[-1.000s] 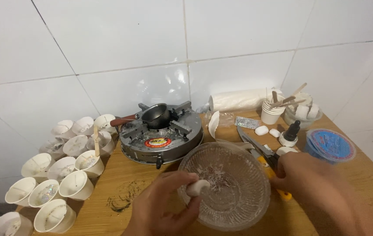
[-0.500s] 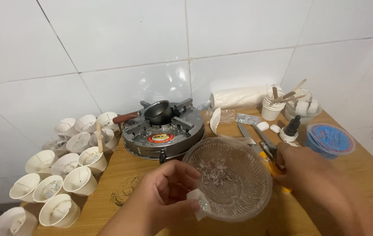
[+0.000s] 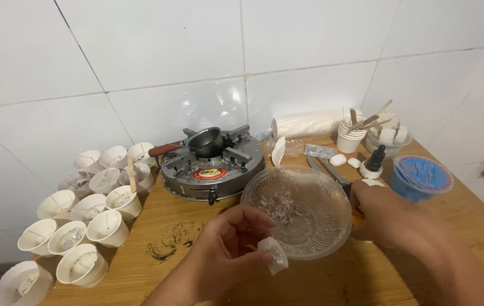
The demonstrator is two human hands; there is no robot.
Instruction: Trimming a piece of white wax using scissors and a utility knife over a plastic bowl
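So far: your left hand fingers pinch white wax chunk at glass bowl rim; right hand grips bowl's far side. Few shavings inside; paper cups mostly unfilled.

— What sort of place is this?

— A small home workshop set up in a kitchen corner. White wall tiles run behind a wooden table.

— What makes it a workshop?

— A small gas stove with a little metal pot, rows of white cups with wicks, a cup of wooden sticks, a dropper bottle and a glass bowl with white flakes.
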